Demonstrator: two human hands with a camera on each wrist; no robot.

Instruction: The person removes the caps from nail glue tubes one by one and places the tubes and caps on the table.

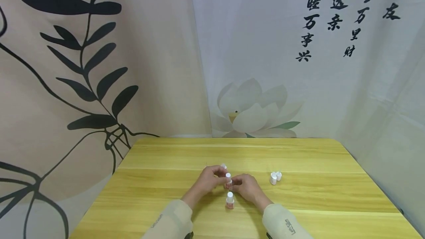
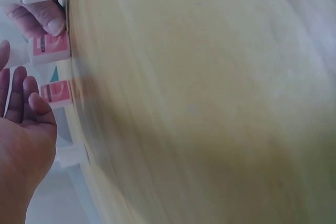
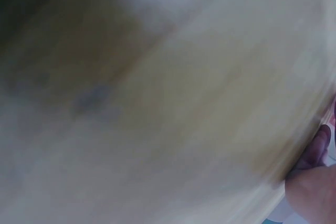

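Over on the wooden table [image 1: 149,180], the right hand [image 1: 246,187] pinches an upright pink-labelled bottle [image 1: 228,186] from four o'clock, the left hand [image 1: 210,178] crowds its white cap [image 1: 228,175] from nine, whether gripping I can't tell, and a second bottle [image 1: 230,201] stands nearby at its six.

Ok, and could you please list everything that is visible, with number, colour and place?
Pink-labelled bottles: three, white and pink, near the hands
White containers: two, white, right of the bottles
White object: one, white, left wrist view's lower left; identity unclear
Table: one, yellow wood, beneath
Backdrop: one, beige and whitish, behind; black plant, pale lotus, black characters
Sleeves: two, cream, forearms
Left hand: one, bare, beside middle bottle
Right hand: one, bare, holding middle bottle
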